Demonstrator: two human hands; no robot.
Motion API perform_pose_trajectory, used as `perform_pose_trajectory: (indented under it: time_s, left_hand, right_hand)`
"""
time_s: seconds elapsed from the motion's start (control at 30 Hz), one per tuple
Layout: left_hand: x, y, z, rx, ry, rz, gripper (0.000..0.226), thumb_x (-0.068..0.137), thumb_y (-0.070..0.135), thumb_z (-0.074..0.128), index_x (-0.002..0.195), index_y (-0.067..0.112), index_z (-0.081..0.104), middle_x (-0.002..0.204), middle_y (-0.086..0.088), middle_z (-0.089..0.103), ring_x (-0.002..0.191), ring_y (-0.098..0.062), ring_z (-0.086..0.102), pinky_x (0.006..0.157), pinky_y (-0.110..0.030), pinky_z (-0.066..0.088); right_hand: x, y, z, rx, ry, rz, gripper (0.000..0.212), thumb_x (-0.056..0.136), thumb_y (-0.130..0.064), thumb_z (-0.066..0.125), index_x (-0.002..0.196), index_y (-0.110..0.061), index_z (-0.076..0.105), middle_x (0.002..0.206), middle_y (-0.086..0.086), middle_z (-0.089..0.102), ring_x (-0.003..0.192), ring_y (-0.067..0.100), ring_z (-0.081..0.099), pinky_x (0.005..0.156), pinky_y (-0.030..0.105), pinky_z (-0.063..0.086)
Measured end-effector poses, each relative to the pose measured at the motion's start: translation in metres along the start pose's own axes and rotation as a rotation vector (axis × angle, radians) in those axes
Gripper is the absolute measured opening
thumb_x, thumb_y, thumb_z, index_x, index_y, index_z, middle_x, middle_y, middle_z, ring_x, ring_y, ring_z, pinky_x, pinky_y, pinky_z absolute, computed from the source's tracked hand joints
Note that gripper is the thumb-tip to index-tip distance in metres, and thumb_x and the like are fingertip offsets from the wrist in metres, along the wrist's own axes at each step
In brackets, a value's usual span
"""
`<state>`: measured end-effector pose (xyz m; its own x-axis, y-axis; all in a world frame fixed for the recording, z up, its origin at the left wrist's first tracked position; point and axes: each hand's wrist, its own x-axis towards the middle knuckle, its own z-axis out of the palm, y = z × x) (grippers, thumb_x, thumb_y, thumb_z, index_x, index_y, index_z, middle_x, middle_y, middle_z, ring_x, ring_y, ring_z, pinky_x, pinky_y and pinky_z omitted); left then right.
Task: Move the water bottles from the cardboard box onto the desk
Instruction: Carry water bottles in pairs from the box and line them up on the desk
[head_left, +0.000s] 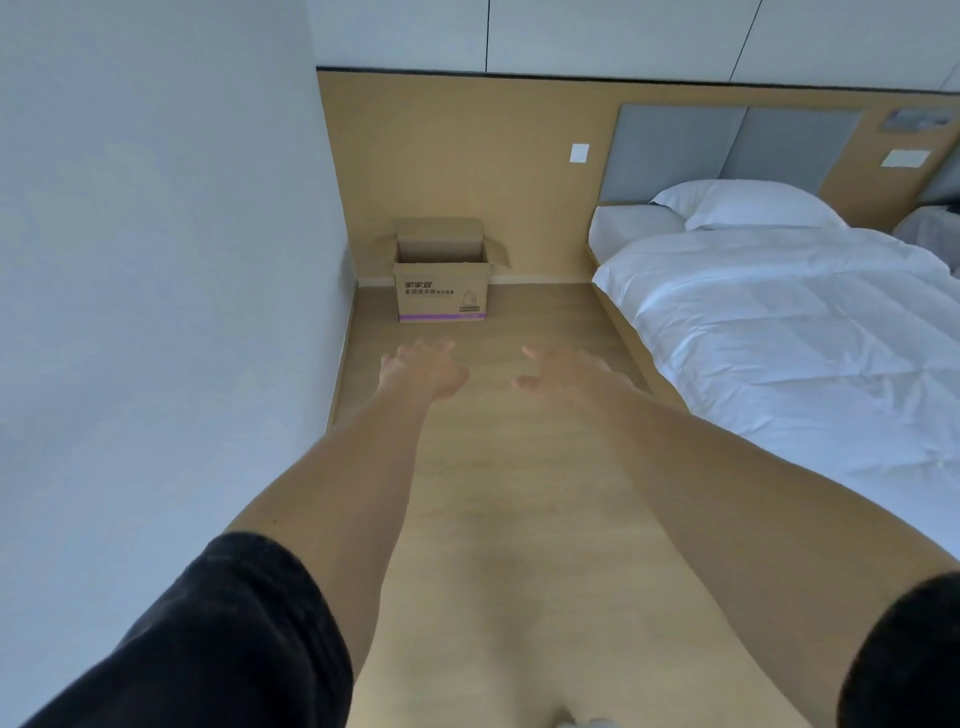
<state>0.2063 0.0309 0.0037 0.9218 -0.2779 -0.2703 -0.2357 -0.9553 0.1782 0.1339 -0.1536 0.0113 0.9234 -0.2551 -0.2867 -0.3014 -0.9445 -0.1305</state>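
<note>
cardboard box (441, 291) sits open on the floor beyond both empty, spread-fingered hands, left hand (423, 370) and right hand (563, 370).

Cardboard box (441, 283) contents hidden (walls block).

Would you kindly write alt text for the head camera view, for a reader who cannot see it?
Two bare arms stretch forward, left hand and right hand open and empty, toward an open cardboard box on the wooden floor against the far wall. A bed with white bedding stands on the right; the box's contents are hidden.
</note>
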Motion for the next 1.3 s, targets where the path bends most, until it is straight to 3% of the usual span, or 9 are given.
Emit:
perform_pose_trajectory:
  time_s: [0.33,0.57,0.83,1.0,1.1,1.3]
  left_hand:
    - [0.125,-0.003,-0.023,0.014,0.005,0.007,0.058,0.094,0.033,0.041,0.152,0.030,0.036,0.154,-0.008,0.040,0.141,-0.033,0.035,0.112,-0.050,0.028]
    - [0.252,0.014,-0.052,0.023,0.010,0.003,0.058,0.095,0.030,0.041,0.152,0.030,0.035,0.155,-0.007,0.041,0.140,-0.031,0.038,0.113,-0.049,0.028]
    - [0.396,0.031,-0.085,0.001,0.021,-0.003,0.053,0.097,0.030,0.038,0.150,0.029,0.040,0.148,-0.008,0.045,0.136,-0.030,0.041,0.110,-0.047,0.032]
    - [0.486,0.024,-0.099,-0.004,0.016,0.019,0.050,0.096,0.038,0.041,0.146,0.034,0.044,0.144,-0.006,0.050,0.133,-0.030,0.045,0.109,-0.048,0.032]
    - [0.550,0.016,-0.107,0.033,0.004,0.035,0.046,0.094,0.038,0.042,0.139,0.031,0.048,0.141,-0.006,0.053,0.129,-0.032,0.048,0.104,-0.048,0.034]
    - [0.681,-0.013,-0.140,0.007,-0.019,0.074,0.047,0.099,0.034,0.041,0.145,0.033,0.044,0.147,-0.003,0.049,0.134,-0.029,0.045,0.112,-0.048,0.035]
  right_hand:
    - [0.132,-0.009,-0.026,-0.015,-0.028,-0.019,0.072,0.097,-0.062,0.041,0.159,-0.034,0.018,0.165,0.000,0.025,0.150,0.026,0.025,0.119,0.046,0.026]
    - [0.270,-0.010,-0.058,0.002,-0.055,-0.057,0.071,0.098,-0.061,0.041,0.159,-0.032,0.019,0.164,0.003,0.025,0.150,0.029,0.026,0.118,0.048,0.025]
    - [0.419,-0.024,-0.097,-0.024,-0.062,-0.115,0.067,0.098,-0.062,0.039,0.156,-0.031,0.024,0.156,0.005,0.040,0.141,0.030,0.039,0.109,0.046,0.035]
    - [0.503,-0.040,-0.110,-0.022,-0.063,-0.119,0.067,0.099,-0.062,0.038,0.156,-0.030,0.025,0.155,0.006,0.042,0.140,0.031,0.041,0.111,0.045,0.036]
    - [0.557,-0.052,-0.120,-0.026,-0.063,-0.103,0.065,0.099,-0.061,0.038,0.154,-0.027,0.031,0.151,0.008,0.046,0.136,0.033,0.044,0.110,0.046,0.038]
    - [0.667,-0.085,-0.149,0.019,-0.050,-0.013,0.052,0.099,-0.050,0.040,0.144,-0.025,0.042,0.140,0.009,0.053,0.127,0.033,0.050,0.102,0.045,0.041]
